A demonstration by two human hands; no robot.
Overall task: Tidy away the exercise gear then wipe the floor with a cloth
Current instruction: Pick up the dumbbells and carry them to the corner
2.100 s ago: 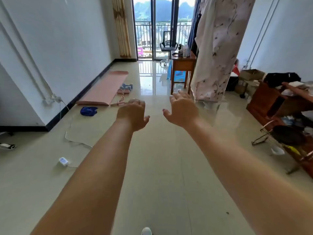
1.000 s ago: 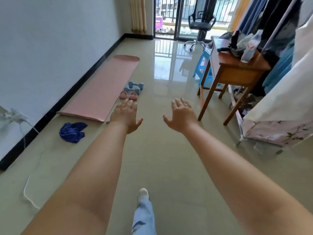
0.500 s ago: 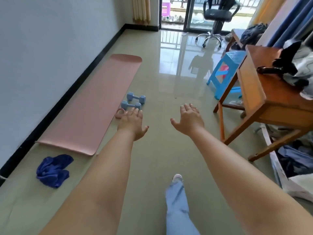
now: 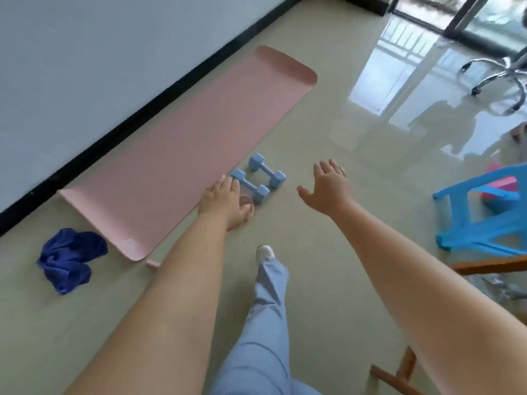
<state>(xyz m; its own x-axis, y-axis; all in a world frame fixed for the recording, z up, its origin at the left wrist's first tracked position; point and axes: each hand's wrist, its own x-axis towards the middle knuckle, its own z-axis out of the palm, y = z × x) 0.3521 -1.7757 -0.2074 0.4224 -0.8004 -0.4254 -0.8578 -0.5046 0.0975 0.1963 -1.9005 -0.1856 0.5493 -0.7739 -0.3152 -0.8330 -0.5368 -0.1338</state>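
Exercise gear, floor-level, none yet collected. Left hand (image 4: 221, 201): fingers loosely spread, holding nothing, over the mat's long edge. Right hand (image 4: 328, 189): fingers splayed wide, empty. Two light-blue dumbbells (image 4: 258, 178) lie side by side just beyond the left fingers, between both hands, nearer the left; their long axes run away and leftward from the fingers. A pink ring-like item (image 4: 246, 201) shows beside the left thumb, mostly hidden. Pink yoga mat (image 4: 182, 149) stretches left of the fingers along the wall. Blue cloth (image 4: 70, 259) lies crumpled well behind the left hand, by the mat's near end.

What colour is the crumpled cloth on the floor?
Dark blue; the cloth shows clearly in the head view.
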